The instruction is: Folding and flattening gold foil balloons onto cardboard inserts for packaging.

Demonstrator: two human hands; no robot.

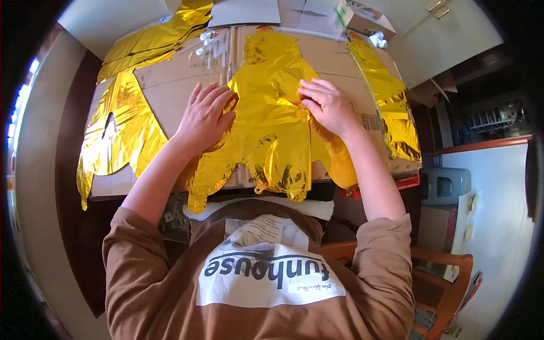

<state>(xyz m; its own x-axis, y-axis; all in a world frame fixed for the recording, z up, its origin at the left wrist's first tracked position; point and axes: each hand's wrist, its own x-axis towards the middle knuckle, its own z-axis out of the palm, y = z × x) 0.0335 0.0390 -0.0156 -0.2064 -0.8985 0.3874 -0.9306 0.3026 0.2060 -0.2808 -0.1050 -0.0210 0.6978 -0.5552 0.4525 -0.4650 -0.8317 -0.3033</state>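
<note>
A flat, uninflated gold foil balloon point(266, 122) lies in front of me, its lobed lower end hanging over the near edge of the cardboard. At its left edge rests my left hand point(208, 116), palm down with the fingers stretched and somewhat apart. My right hand point(328, 106) pinches the foil near the right edge between thumb and fingers. The foil is creased around that pinch, and part of it hangs below my right wrist.
Brown cardboard point(170, 93) covers the work surface. More gold foil sheets point(122, 124) lie at the left, with another foil strip point(391, 102) at the right. Clear straws point(218, 51) sit at the back, near an open box point(365, 20). A wooden chair point(442, 260) stands at lower right.
</note>
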